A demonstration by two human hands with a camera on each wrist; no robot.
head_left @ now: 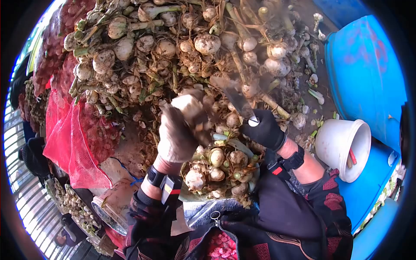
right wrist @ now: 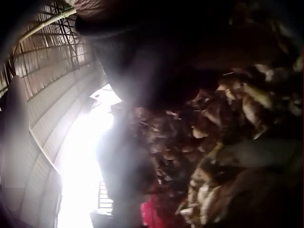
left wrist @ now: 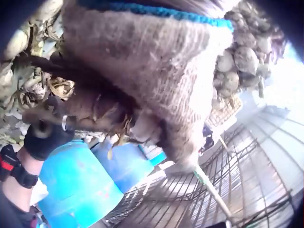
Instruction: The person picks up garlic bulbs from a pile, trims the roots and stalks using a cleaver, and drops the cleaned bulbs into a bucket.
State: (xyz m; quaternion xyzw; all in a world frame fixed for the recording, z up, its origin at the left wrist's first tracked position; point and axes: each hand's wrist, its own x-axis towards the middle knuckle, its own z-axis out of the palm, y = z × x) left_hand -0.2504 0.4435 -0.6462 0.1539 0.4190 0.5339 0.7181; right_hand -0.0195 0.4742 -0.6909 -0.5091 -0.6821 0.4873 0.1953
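Observation:
My left hand [head_left: 177,134], in a pale knit glove and blurred, grips a garlic bulb [head_left: 188,106] in front of the big heap. In the left wrist view the glove [left wrist: 152,61] fills the upper middle, with dry skins hanging below its fingers. My right hand [head_left: 265,129], in a black glove, holds a knife [head_left: 237,100] by its handle, the broad blade pointing up and left over the heap. Close below both hands, trimmed garlic bulbs [head_left: 216,167] lie bunched at my lap. The right wrist view is mostly dark.
A large garlic heap [head_left: 164,47] spreads ahead. Red mesh sacks [head_left: 73,143] stand at left, with a white bucket [head_left: 115,208] below. On the right are a white pail [head_left: 340,145] with a red-handled tool inside and blue barrels [head_left: 368,78]. Loose stems litter the ground.

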